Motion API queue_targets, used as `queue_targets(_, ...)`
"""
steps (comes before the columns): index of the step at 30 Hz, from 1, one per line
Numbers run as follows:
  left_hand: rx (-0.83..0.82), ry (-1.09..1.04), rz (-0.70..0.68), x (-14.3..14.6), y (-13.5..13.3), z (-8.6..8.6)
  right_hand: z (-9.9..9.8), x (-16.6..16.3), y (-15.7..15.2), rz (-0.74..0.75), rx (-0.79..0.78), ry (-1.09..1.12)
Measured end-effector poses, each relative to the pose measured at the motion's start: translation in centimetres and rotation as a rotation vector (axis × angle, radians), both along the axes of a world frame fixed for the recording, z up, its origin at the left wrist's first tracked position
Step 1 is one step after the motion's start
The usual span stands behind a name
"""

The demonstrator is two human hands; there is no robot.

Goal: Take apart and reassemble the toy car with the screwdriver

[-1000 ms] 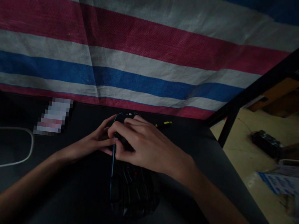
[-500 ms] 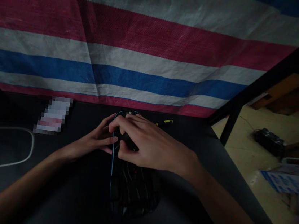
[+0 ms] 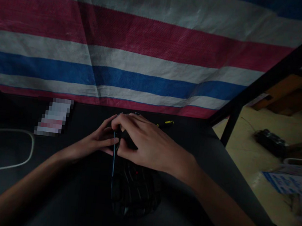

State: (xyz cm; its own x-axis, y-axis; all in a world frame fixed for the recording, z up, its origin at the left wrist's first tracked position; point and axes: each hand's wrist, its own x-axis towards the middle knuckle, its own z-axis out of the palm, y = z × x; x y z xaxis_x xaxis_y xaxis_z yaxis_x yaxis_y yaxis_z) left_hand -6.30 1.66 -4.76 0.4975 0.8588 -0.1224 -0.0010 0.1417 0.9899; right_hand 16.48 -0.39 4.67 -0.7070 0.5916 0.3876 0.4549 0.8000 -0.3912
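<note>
A long black device (image 3: 135, 193) with a ribbed body, a thin blue edge and a small red light lies on the dark table (image 3: 82, 200). Its exact kind cannot be made out in the dim light. My left hand (image 3: 103, 138) grips its upper left edge, thumb on top and fingers along the side. Over its far end arches my right hand (image 3: 147, 142), fingers curled and thumb bent in. Whatever sits between those right fingertips is hidden. Just beyond the right hand lies a slim black and yellow tool (image 3: 166, 123), perhaps a screwdriver.
A blurred-out pale rectangular item (image 3: 54, 117) rests at the back left, near a white cable loop (image 3: 32, 149). Striped sheeting (image 3: 148, 43) hangs behind the table. Right of the table, a black object (image 3: 270, 142) and blue-white packaging (image 3: 283, 180) are on the floor.
My right hand has shifted slightly left, its index finger and thumb moving a little toward the device's left edge. My left hand keeps its hold.
</note>
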Motion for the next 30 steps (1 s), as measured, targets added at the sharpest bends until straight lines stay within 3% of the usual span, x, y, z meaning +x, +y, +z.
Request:
queue_targets(4,-0.021,0.007,-0.005,-0.2,0.0,-0.1,-0.3,-0.3,0.0,-0.073,-0.030,-0.058)
queue_targets(13,0.004,-0.021,-0.020,-0.9,0.6,-1.2,-0.3,-0.5,-0.2,0.046,0.085,-0.007)
queue_targets(21,-0.035,-0.023,0.002,-0.3,0.1,-0.2,-0.5,-0.5,0.3,-0.066,0.120,-0.041)
queue_targets(30,-0.052,-0.030,-0.022,-0.5,0.2,-0.6,0.2,0.1,0.7,0.077,0.032,0.049)
